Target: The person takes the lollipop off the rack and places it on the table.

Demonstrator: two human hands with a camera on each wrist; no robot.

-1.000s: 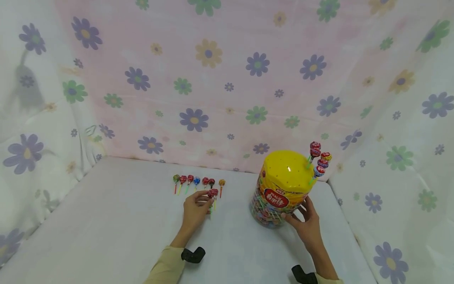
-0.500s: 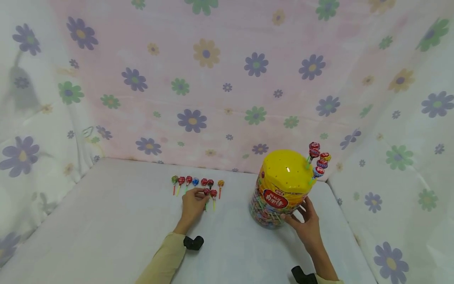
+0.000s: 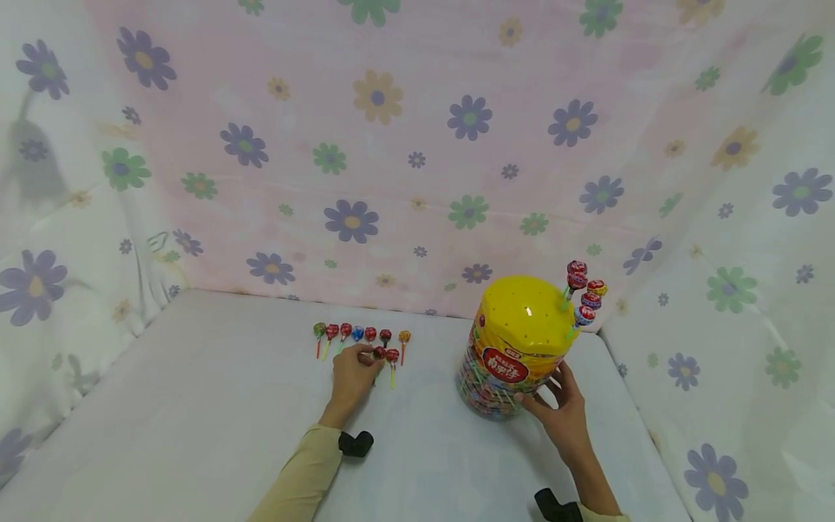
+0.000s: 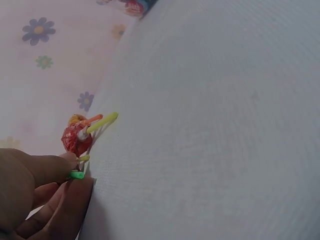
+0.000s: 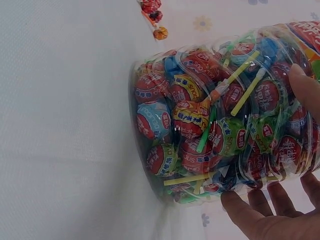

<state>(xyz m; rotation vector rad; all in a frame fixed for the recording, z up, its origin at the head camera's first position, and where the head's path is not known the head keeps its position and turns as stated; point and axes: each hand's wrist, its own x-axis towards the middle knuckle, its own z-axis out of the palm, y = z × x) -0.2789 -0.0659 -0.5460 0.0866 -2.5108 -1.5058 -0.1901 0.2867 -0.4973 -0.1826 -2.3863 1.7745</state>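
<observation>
Head view, lower middle of frame: left hand low on the white surface, fingers pinching the green stick of a red lollipop just short of the row of lollipops. Compared with a second earlier, that hand further up the frame and the lollipop lower, now down at the surface; likely being laid into a second line beside another red one, so this piece nearly placed. Left wrist view, lower left: thumb and fingertip closed on the green stick end, red wrapped head just beyond, touching or nearly touching the cloth; not clear which.

Lower right of head view: right hand wrapped against the lower side of the clear candy jar, unchanged in place across the second, steadying it. Right wrist view: fingers curved under and around the jar wall, packed lollipops inside.

Further up: yellow lid dotted with holes, several lollipops standing at its right edge. Beyond, flowered cloth backdrop.
</observation>
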